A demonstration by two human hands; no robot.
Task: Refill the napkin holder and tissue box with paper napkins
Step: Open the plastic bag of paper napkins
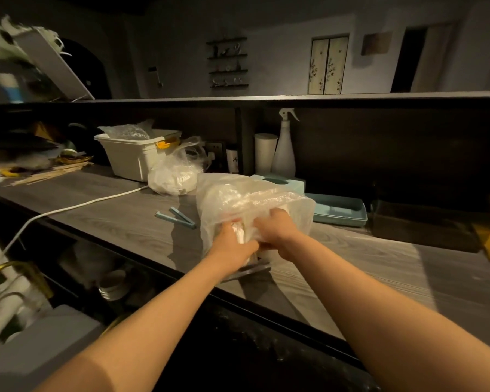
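A clear plastic bag [249,199] of white paper napkins stands on the grey wooden counter [379,267], near its front edge. My left hand [232,244] grips the bag's near lower side, fingers curled into the plastic. Beside it, my right hand [275,230] grips the same bag at its front, touching the left hand. Behind the bag a teal tissue box [280,183] with an oval opening is partly hidden. A dark flat piece [252,270] lies under the bag at the counter edge; I cannot tell what it is.
A teal tray [340,212] lies right of the bag, a dark box [419,227] further right. A teal clip [178,217] and white cable [77,206] lie to the left. Behind stand another plastic bag [176,174], a white bin [136,157], a spray bottle [285,148].
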